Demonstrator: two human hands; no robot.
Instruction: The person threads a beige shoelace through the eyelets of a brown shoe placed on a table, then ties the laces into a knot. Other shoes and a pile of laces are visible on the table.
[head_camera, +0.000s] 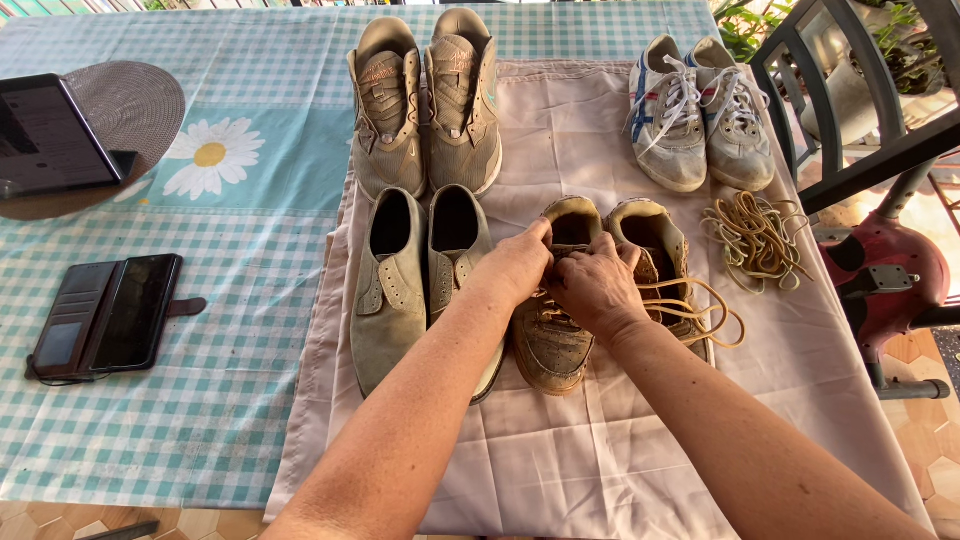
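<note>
A dirty tan lace-up shoe lies on a pale pink cloth. Both my hands rest on its upper. My left hand pinches the tongue edge by the shoe's opening. My right hand covers the lacing area, fingers curled on the tan lace. Its partner shoe sits just to the right, with a loose tan lace looping out over the cloth.
A grey-green slip-on pair lies left of my hands, tan high-top sneakers behind, white sneakers at far right. A pile of tan laces lies beside them. A phone in a wallet case and tablet sit left; a chair stands right.
</note>
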